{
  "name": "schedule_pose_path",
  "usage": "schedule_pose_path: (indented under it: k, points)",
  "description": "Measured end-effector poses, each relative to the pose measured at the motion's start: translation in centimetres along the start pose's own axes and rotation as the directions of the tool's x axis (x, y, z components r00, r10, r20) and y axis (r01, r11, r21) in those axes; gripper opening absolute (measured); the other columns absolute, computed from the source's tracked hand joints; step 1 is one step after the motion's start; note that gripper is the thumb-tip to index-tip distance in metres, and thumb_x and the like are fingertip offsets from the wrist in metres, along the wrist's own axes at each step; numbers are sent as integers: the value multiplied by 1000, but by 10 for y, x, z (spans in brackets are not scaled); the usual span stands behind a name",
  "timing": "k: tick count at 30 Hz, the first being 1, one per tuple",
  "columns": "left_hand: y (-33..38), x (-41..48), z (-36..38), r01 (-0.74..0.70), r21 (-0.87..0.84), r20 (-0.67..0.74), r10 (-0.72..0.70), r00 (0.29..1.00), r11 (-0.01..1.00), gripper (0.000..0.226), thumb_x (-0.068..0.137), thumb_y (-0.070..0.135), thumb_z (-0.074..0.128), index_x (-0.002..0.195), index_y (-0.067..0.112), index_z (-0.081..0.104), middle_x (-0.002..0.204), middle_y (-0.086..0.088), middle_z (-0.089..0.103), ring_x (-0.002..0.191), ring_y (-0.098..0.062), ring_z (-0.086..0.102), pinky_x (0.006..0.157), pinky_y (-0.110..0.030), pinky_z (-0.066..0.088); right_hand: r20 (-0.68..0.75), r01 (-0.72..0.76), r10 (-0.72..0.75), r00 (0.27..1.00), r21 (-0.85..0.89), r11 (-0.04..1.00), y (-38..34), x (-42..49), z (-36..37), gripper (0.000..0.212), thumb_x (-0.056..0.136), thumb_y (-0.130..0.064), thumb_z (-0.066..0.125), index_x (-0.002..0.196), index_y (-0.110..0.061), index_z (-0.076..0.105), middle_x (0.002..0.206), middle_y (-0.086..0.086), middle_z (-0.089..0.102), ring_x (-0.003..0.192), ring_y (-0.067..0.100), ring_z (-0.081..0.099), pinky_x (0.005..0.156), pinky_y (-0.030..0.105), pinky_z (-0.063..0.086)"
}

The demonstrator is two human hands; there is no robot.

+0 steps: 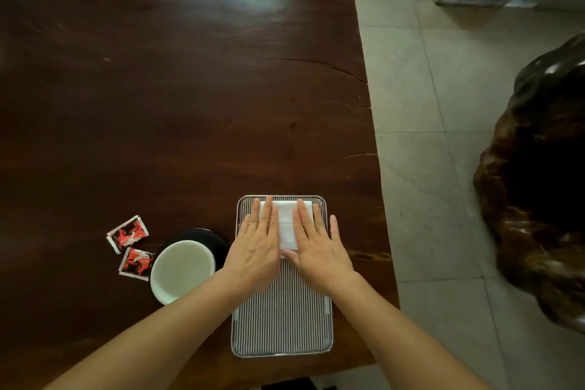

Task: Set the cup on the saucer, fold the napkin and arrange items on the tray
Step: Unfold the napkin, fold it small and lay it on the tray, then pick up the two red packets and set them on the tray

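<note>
A striped metal tray (281, 313) lies near the table's front edge. On its far end rests a folded white napkin (287, 225). My left hand (256, 244) and my right hand (316, 244) lie flat on the napkin, fingers spread, one on each side. Left of the tray a white cup (182, 271) stands on a black saucer (212, 239). Two red sachets (128, 234) (136, 264) lie further left on the wood.
The dark wooden table (177, 98) stretches far ahead and to the left. Its right edge runs just past the tray, with tiled floor (427, 149) beyond. A large carved dark wooden piece (538, 187) stands on the floor at the right.
</note>
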State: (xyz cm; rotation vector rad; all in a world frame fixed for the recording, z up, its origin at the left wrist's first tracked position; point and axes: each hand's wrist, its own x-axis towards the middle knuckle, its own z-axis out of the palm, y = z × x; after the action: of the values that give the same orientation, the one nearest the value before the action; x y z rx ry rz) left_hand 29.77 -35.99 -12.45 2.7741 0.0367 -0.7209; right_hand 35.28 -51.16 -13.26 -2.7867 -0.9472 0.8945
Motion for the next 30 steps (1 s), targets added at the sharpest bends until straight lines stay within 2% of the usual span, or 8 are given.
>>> schedule_pose_path:
  k: [2,7,13,17,21,23,27,30]
  points:
    - [1,1,2,8,26,-8,-8,1000,1000,85,102,33,34,137,3,-37,156,-21,-34,142,-36,-33,116,-44,-14,24,-39,40,999,-50,998,0,-3,14,90,93,-73,9,146,-17,-37,151,4,-49,140,26,-43,114,55,-25]
    - [5,3,2,24,68,15,-25,1000,997,84,103,37,30,143,-4,-31,156,-28,-30,146,-43,-27,124,-50,-5,53,-81,86,995,-103,991,-3,3,19,108,82,-84,15,137,-16,-48,148,6,-53,137,30,-47,111,58,-27]
    - [7,9,-30,69,108,159,-86,984,992,107,90,50,60,155,0,-8,163,-18,-21,150,-40,-18,122,-53,-3,238,-122,152,959,-135,983,-24,6,-27,120,80,-81,44,152,-11,-21,161,12,-30,147,37,-26,114,64,-13]
    - [-37,-8,-61,22,26,-63,-21,998,999,67,97,22,50,156,10,20,168,-13,5,154,-37,-4,123,-50,6,103,-169,170,980,-20,985,-38,0,-68,84,92,-47,57,156,-13,16,166,9,11,152,36,-2,117,63,5]
    - [-119,-43,-89,126,-71,-175,-137,975,989,59,90,11,55,148,15,45,161,-11,33,149,-35,24,119,-43,22,-97,-181,196,976,145,973,-67,1,-100,42,94,-25,53,133,-8,55,137,10,56,136,32,42,110,48,37]
    - [-162,-61,-93,219,-110,-180,-236,955,970,54,89,11,58,142,19,53,154,-7,45,141,-34,38,114,-42,32,-148,-152,197,969,268,951,-100,4,-108,33,94,-19,55,123,-5,62,122,12,64,118,31,57,98,44,48]
    - [-227,-92,-87,328,-189,-53,-343,938,926,48,91,19,61,139,22,56,143,-3,54,128,-29,50,104,-43,46,-120,-22,65,991,335,942,-198,16,-94,29,91,-16,58,117,-7,67,111,13,71,108,33,62,91,42,51]
    - [-257,-103,-72,316,-221,22,-319,948,923,49,92,33,64,139,22,54,139,-4,53,127,-28,48,101,-43,48,-36,43,-37,999,194,980,-269,33,-64,19,92,-17,59,106,-13,69,104,11,71,101,32,62,81,41,50]
